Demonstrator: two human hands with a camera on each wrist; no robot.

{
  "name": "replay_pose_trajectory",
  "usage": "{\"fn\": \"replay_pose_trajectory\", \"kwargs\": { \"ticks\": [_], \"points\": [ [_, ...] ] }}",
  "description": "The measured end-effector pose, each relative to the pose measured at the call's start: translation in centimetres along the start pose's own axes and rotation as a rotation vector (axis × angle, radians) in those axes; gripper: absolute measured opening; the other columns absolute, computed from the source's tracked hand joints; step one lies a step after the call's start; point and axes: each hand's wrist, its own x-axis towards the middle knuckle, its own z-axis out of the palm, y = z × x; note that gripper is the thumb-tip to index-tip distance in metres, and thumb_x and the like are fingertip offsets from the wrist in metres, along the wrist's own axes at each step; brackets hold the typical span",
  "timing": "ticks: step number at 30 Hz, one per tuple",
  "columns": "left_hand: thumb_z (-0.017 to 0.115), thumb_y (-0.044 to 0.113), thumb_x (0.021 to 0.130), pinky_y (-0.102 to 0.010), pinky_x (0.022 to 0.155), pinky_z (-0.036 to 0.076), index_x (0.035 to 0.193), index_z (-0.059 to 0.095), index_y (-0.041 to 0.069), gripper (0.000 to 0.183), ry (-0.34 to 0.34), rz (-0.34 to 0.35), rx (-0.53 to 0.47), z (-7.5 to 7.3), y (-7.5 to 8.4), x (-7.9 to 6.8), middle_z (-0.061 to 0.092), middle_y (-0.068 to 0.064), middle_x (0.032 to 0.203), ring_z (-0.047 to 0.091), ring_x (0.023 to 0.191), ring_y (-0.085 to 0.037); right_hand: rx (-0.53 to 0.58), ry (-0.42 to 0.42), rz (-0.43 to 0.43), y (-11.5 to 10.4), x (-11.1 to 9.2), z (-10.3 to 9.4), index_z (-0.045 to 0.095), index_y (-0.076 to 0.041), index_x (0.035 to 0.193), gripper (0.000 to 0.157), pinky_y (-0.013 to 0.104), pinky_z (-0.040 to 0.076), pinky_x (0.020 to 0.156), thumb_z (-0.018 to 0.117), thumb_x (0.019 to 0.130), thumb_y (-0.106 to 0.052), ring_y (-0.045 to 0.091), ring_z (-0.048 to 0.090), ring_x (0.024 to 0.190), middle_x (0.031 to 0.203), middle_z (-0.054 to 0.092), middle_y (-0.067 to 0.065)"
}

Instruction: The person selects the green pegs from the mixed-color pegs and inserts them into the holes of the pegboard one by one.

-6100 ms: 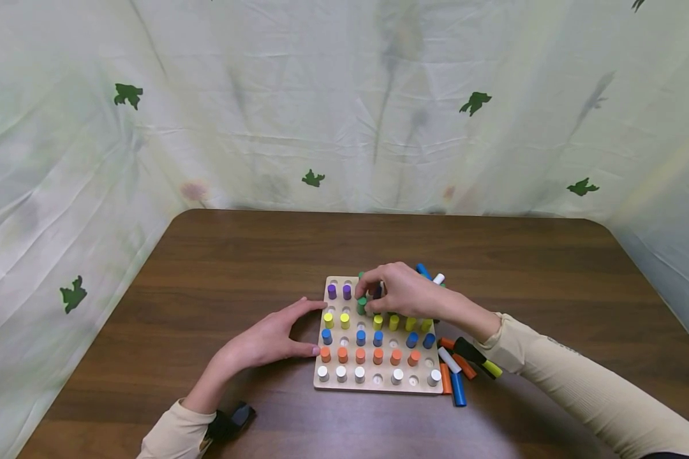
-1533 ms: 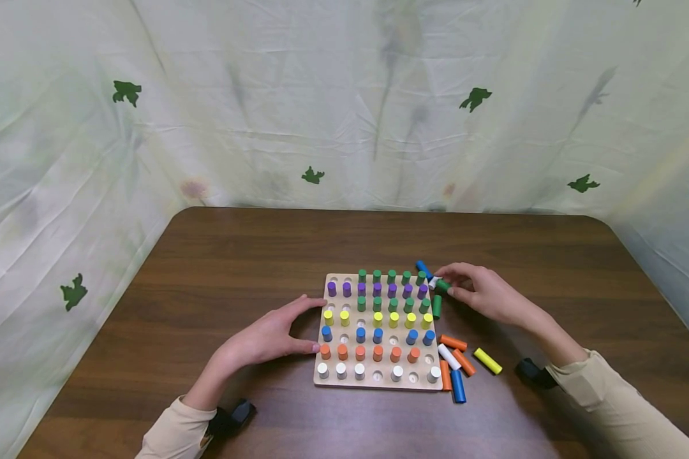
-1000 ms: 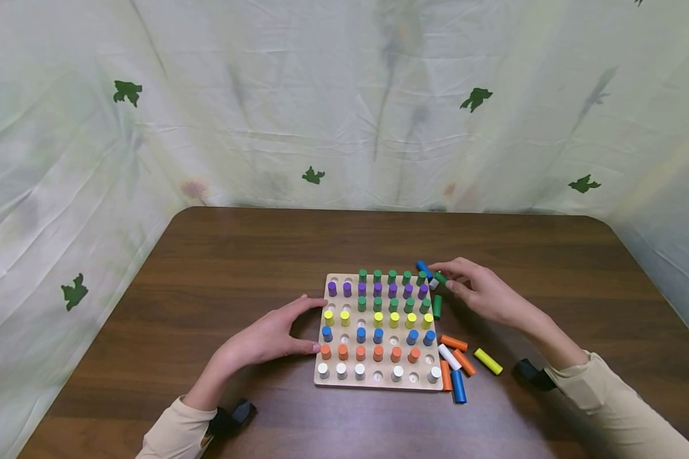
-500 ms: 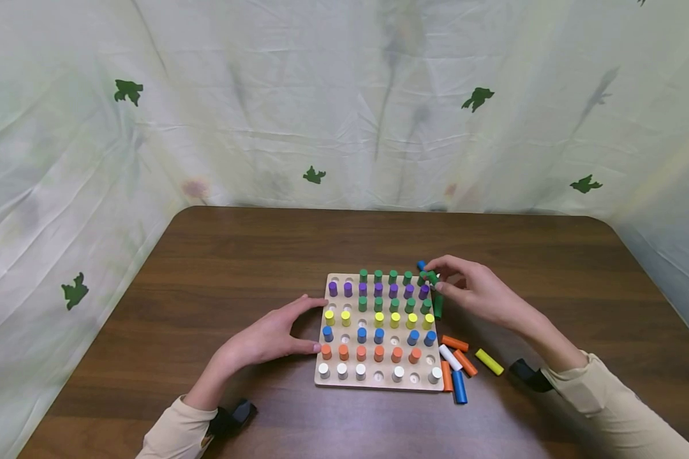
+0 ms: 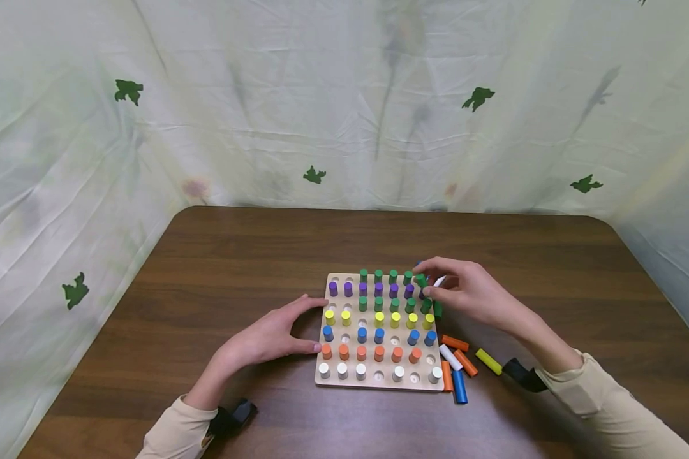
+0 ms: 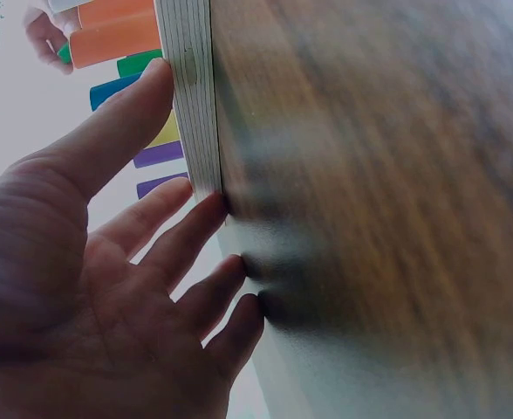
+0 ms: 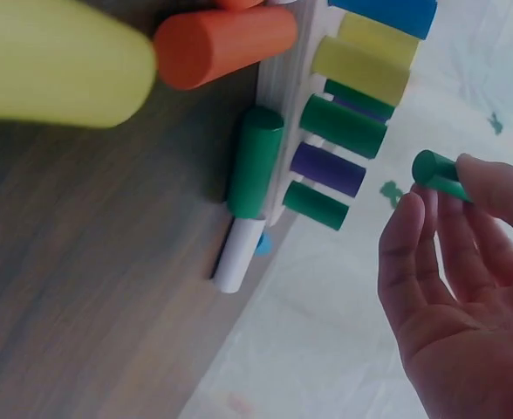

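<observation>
A pale wooden pegboard [image 5: 379,380] lies on the table, with rows of white, orange, blue, yellow, green and purple pegs standing in it. Some holes show among the pegs. My right hand [image 5: 465,290] pinches a green peg [image 7: 440,175] between thumb and fingers, above the board's far right corner. In the right wrist view this peg is held tilted, apart from the standing pegs. My left hand [image 5: 270,338] touches the board's left edge with thumb and index finger extended. The left wrist view shows its thumb [image 6: 126,122] against the board's side.
Beside the board's right edge lie loose pegs: a green one [image 7: 255,161], white ones [image 5: 450,357], orange ones [image 5: 465,363], a blue one [image 5: 460,387] and a yellow one [image 5: 488,361]. The brown table [image 5: 235,255] ends at a pale curtain [image 5: 344,108].
My right hand left the board, picked up a green peg from the loose ones on the right and carried it left over the far corner. More green pegs stand visible. My left hand stayed put.
</observation>
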Motion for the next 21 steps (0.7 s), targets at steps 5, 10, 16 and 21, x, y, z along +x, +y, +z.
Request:
{"fn": "replay_pose_trajectory", "kwargs": {
  "ticks": [5, 10, 16, 21],
  "points": [
    [0.08, 0.039, 0.082, -0.058, 0.11, 0.028, 0.147, 0.046, 0.026, 0.075, 0.002, -0.005, -0.001, 0.0, 0.0, 0.0, 0.03, -0.017, 0.157, 0.027, 0.144, -0.036, -0.012, 0.002, -0.028, -0.4, 0.3, 0.3, 0.068, -0.012, 0.118, 0.03, 0.032, 0.056, 0.074, 0.074, 0.088, -0.008, 0.013, 0.06, 0.088, 0.099, 0.066, -0.007],
    [0.08, 0.039, 0.082, -0.059, 0.11, 0.028, 0.147, 0.046, 0.027, 0.075, 0.001, -0.014, -0.001, 0.0, 0.1, 0.0, 0.028, -0.018, 0.157, 0.028, 0.143, -0.037, -0.013, -0.012, -0.051, -0.8, 0.7, 0.6, 0.068, -0.013, 0.117, 0.029, 0.034, 0.055, 0.074, 0.074, 0.089, -0.013, 0.013, 0.059, 0.087, 0.097, 0.065, -0.008],
    [0.08, 0.038, 0.082, -0.058, 0.11, 0.029, 0.147, 0.046, 0.027, 0.075, 0.007, -0.013, 0.005, 0.1, 0.0, 0.0, 0.029, -0.018, 0.157, 0.028, 0.143, -0.037, -0.012, -0.048, -0.068, -1.4, 1.3, 0.8, 0.069, -0.015, 0.115, 0.025, 0.034, 0.054, 0.074, 0.073, 0.09, -0.016, 0.013, 0.06, 0.087, 0.098, 0.066, -0.01],
    [0.08, 0.038, 0.082, -0.058, 0.11, 0.029, 0.147, 0.046, 0.027, 0.074, 0.007, -0.014, 0.003, 0.1, 0.0, 0.0, 0.028, -0.018, 0.158, 0.028, 0.143, -0.037, 0.009, -0.077, -0.079, -1.9, 1.8, 1.1, 0.07, -0.013, 0.114, 0.024, 0.033, 0.054, 0.075, 0.073, 0.091, -0.017, 0.012, 0.06, 0.088, 0.096, 0.066, -0.009]
  ]
}}
